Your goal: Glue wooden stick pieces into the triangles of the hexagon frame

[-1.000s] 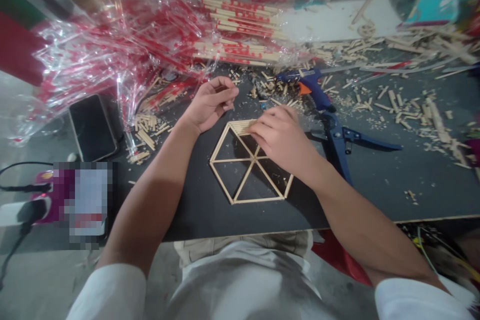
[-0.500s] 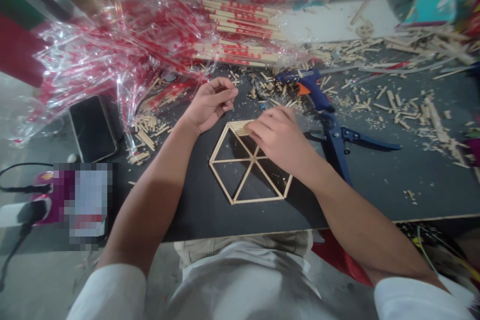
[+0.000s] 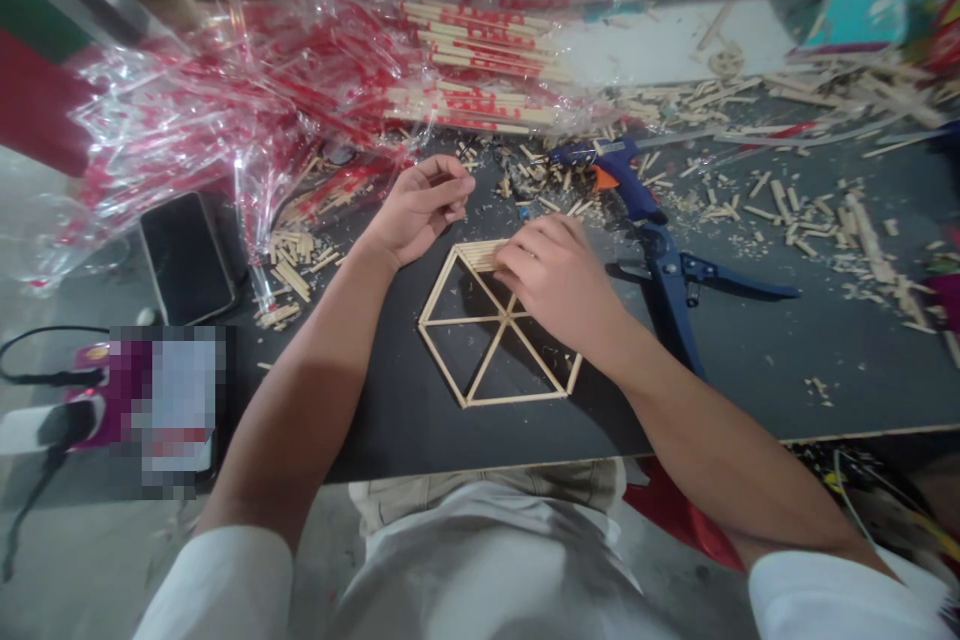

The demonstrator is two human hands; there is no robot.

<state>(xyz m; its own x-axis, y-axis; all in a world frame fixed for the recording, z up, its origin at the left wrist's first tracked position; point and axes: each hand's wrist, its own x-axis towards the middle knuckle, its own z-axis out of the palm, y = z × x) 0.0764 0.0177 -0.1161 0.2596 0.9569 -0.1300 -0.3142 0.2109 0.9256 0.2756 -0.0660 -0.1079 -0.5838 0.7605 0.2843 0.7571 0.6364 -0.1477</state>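
Note:
A flat hexagonal frame of pale wooden sticks (image 3: 517,400) lies on the dark table, with spokes meeting at its middle. Several short sticks (image 3: 480,255) fill a strip along its far side. My right hand (image 3: 551,270) is bent over that strip, its fingers closed at the sticks; the palm hides part of the frame. My left hand (image 3: 431,205) hovers beyond the frame's far left corner, thumb and fingers pinched together. Whatever the left fingers hold, if anything, does not show.
A blue glue gun (image 3: 619,170) and blue-handled cutters (image 3: 675,285) lie to the right. Plastic-wrapped sticks (image 3: 480,105) are heaped at the back. Cut pieces (image 3: 787,200) are scattered about. A black phone (image 3: 187,260) and a purple power strip (image 3: 94,410) occupy the left.
My right hand has shifted very slightly at the filled strip, its fingers curling a little more. My left hand and the frame stay in place.

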